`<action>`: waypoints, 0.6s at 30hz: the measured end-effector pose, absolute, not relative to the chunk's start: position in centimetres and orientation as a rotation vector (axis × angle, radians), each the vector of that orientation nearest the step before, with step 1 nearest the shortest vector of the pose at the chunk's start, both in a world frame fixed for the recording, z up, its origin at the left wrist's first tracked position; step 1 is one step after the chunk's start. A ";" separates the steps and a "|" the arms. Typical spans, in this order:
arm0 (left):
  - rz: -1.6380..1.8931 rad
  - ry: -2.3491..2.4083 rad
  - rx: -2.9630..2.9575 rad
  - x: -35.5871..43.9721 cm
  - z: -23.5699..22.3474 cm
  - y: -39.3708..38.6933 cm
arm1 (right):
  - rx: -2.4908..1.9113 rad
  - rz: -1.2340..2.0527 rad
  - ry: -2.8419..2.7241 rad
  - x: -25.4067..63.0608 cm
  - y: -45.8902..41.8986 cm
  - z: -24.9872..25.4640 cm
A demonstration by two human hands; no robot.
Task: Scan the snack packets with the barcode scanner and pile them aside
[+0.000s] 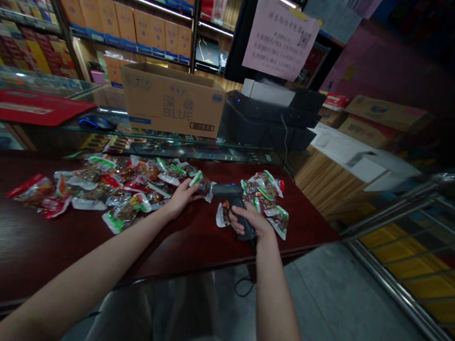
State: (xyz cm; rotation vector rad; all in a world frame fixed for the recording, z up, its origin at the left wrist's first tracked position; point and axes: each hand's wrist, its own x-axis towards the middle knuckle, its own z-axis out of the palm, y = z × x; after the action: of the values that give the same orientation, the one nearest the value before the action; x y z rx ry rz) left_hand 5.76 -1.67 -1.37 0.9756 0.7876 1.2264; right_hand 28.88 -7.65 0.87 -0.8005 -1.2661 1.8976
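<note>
My right hand is wrapped round the grip of a dark handheld barcode scanner, whose head points left. In front of that head, my left hand pinches a small clear snack packet with a green-and-white label. A heap of similar packets, some with red parts, lies on the dark red table to the left. More packets form a smaller pile on the right, past the scanner. One packet lies just below the scanner, partly hidden by my right fingers.
An open cardboard box stands on the glass counter behind the table, near a monitor with a paper sign. A computer mouse and red mat are at left. A metal rail stands at right.
</note>
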 end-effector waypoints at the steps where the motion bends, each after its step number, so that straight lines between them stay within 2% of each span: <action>1: 1.225 0.780 0.976 5.7 -1.4 -1.7 | -0.808 1.896 -1.268 28.9 -7.6 0.8; 18: 1.200 0.777 1.066 5.9 -1.5 -2.2 | -0.849 1.860 -1.279 28.5 -7.9 1.3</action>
State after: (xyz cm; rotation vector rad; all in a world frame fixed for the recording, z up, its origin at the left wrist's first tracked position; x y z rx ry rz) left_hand 5.88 -2.16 -1.47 1.0663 0.7774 1.2003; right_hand 28.51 -7.87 1.27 -0.8495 -1.2787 1.8602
